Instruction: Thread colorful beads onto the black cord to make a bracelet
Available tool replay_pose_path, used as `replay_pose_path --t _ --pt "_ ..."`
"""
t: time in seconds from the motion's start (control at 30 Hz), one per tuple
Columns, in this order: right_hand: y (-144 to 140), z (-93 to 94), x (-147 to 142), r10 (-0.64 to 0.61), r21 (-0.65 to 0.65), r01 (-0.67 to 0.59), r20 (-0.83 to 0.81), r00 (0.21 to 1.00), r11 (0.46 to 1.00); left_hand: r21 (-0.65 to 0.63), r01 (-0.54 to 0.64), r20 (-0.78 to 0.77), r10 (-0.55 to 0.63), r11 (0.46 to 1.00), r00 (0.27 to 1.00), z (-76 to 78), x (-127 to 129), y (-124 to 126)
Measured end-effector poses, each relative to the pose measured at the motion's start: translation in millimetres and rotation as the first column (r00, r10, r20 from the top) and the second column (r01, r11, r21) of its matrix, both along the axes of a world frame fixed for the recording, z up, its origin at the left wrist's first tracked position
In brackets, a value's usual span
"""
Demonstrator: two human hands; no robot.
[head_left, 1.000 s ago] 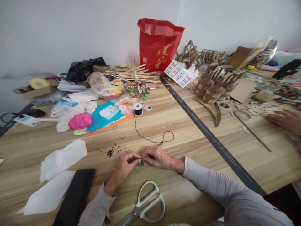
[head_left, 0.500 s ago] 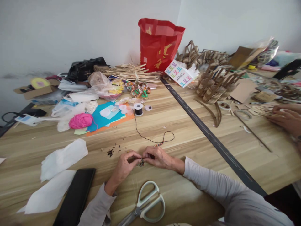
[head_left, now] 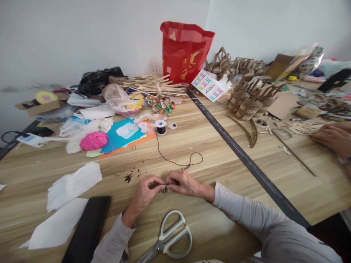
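While wrists angle inward: left hand and right hand pinch beadwork.
Far-left box: round yellow item inside.

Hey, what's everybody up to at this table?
Someone's left hand and right hand meet at the fingertips, pinching a small cluster of dark beads; the finer detail is too small to make out. Just beyond, a row of colored beads sits on black cord that runs to a spool. Scissors lie nearer the person. At the right edge, another person's hands are beside some pale strips.
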State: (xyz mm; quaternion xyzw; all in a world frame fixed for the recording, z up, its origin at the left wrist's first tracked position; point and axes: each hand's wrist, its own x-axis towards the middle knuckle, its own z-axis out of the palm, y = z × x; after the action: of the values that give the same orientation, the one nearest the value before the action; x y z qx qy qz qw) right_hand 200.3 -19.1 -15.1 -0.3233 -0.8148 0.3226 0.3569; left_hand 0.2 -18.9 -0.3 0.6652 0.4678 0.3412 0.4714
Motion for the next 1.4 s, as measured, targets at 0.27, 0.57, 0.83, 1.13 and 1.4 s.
replay_pose_path --t 0.27,0.57,0.83,1.13,1.4 --pt "1 2.3 1 0.021 0.006 -0.021 0.021 1.000 1.000 -0.008 0.007 -0.052 -0.008 1.000 0.999 4.7 1 1" --pt "0 5.7 1 0.049 0.087 -0.052 0.046 0.998 0.995 0.021 0.064 -0.097 -0.062 0.998 0.993 8.9 3 0" --pt "-4 10.8 0 0.011 0.120 -0.022 0.089 0.996 0.993 0.014 0.081 -0.106 -0.079 0.997 0.991 8.8 2 -1" --pt "-7 10.8 0 -0.041 0.157 0.017 0.148 0.988 0.987 0.014 0.092 -0.121 -0.090 0.996 0.989 12.5 2 -1" --pt "-3 3.6 0 -0.014 0.134 0.004 0.071 0.997 0.991 0.035 0.087 -0.110 -0.083 0.996 0.990 9.5 1 0"
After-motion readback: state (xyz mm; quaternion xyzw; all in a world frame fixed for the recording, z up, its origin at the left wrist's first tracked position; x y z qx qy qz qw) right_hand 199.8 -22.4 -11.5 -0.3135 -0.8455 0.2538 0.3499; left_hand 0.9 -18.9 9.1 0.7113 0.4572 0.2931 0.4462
